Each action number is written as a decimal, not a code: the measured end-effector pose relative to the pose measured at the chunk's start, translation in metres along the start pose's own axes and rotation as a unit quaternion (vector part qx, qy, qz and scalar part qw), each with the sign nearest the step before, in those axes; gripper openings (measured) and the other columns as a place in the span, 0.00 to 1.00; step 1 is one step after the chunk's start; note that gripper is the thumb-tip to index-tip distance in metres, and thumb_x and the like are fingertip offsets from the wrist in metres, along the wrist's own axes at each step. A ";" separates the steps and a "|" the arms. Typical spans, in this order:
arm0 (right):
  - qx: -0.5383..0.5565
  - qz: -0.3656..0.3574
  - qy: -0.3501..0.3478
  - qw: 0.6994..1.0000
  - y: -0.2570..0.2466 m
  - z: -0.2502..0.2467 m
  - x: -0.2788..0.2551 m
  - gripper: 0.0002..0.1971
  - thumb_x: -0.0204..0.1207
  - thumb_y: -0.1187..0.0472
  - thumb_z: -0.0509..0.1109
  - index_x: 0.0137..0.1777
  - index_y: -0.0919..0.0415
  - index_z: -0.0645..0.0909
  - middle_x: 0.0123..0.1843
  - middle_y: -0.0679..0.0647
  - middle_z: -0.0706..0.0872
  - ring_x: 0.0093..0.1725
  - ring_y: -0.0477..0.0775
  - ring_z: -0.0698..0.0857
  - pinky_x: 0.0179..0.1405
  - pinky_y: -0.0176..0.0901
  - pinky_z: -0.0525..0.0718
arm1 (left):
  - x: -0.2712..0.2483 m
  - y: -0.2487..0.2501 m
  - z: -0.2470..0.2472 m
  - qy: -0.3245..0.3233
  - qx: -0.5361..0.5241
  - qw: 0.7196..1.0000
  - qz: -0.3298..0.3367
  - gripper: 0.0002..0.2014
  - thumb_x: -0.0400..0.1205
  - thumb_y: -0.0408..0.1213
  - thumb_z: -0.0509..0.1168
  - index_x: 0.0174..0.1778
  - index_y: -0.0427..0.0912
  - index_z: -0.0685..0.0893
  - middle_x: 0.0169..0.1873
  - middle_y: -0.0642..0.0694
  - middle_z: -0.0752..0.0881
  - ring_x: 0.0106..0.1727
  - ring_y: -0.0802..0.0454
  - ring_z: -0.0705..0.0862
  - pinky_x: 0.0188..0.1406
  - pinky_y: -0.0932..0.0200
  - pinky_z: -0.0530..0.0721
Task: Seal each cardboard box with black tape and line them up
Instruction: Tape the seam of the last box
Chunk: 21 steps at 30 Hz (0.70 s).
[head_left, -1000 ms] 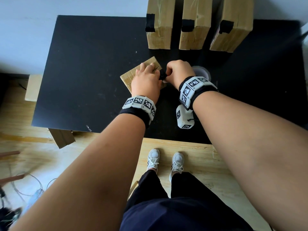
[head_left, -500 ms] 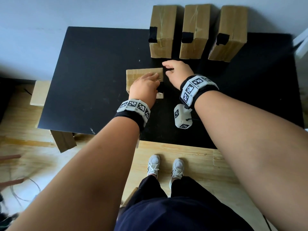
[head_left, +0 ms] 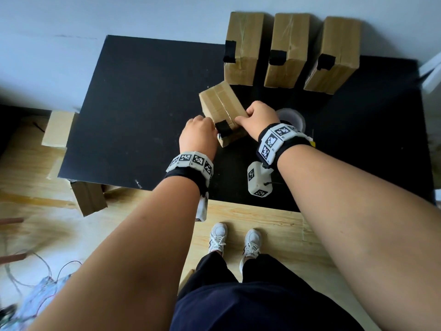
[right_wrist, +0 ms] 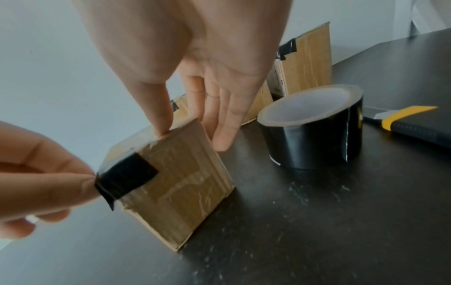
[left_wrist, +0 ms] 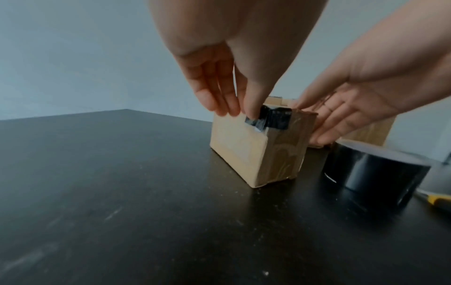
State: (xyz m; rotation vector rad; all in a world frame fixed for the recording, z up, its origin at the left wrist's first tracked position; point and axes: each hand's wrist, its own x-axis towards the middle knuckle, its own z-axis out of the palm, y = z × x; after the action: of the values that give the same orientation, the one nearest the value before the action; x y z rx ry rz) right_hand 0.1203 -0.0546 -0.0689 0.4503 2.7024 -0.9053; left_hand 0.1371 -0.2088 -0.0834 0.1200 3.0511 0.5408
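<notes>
A small cardboard box (head_left: 220, 108) lies slanted on the black table (head_left: 143, 103), with a black tape strip (head_left: 224, 129) folded over its near end. My left hand (head_left: 200, 137) pinches that black tape strip (left_wrist: 274, 119) against the box's (left_wrist: 253, 152) top corner. My right hand (head_left: 256, 115) holds the box's right side: its thumb (right_wrist: 162, 123) sits on the top edge and the fingers (right_wrist: 220, 123) run down the far face. Three taped boxes (head_left: 287, 51) stand in a row at the back. In the right wrist view the left hand's fingertips (right_wrist: 73, 185) touch the strip (right_wrist: 127, 175).
A black tape roll (right_wrist: 312, 127) stands just right of the box, half hidden by my right wrist in the head view (head_left: 292, 117). A yellow-and-black utility knife (right_wrist: 405, 123) lies beyond the roll. More cardboard boxes (head_left: 57, 129) sit beside and under the table's left edge.
The box has been turned from lying crosswise to pointing away from me. My left hand came off its top to the taped near end. My right hand now grips its right side.
</notes>
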 end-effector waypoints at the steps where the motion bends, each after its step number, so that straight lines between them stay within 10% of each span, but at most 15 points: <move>1: 0.005 0.009 0.004 1.000 0.000 0.001 -0.002 0.21 0.78 0.49 0.70 0.65 0.61 0.77 0.59 0.56 0.85 0.57 0.57 0.84 0.44 0.43 0.75 | 0.001 -0.001 0.001 -0.015 -0.015 1.000 -0.010 0.10 0.82 0.37 0.61 0.49 0.37 0.86 0.47 0.43 0.82 0.52 0.44 0.80 0.44 0.53 0.79; 21: 0.004 0.025 0.001 1.000 -0.013 0.014 -0.005 0.20 0.79 0.52 0.69 0.67 0.60 0.77 0.63 0.56 0.84 0.60 0.59 0.84 0.53 0.46 0.82 | -0.003 -0.014 0.010 -0.009 -0.002 0.998 0.058 0.11 0.83 0.31 0.59 0.49 0.40 0.88 0.47 0.45 0.85 0.52 0.46 0.80 0.42 0.52 0.80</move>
State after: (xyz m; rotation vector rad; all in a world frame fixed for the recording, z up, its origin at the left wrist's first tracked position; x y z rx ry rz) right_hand 0.1223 -0.0739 -0.0707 0.5169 2.6773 -0.9017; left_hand 0.1395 -0.2190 -0.0976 0.3027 3.0387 0.5493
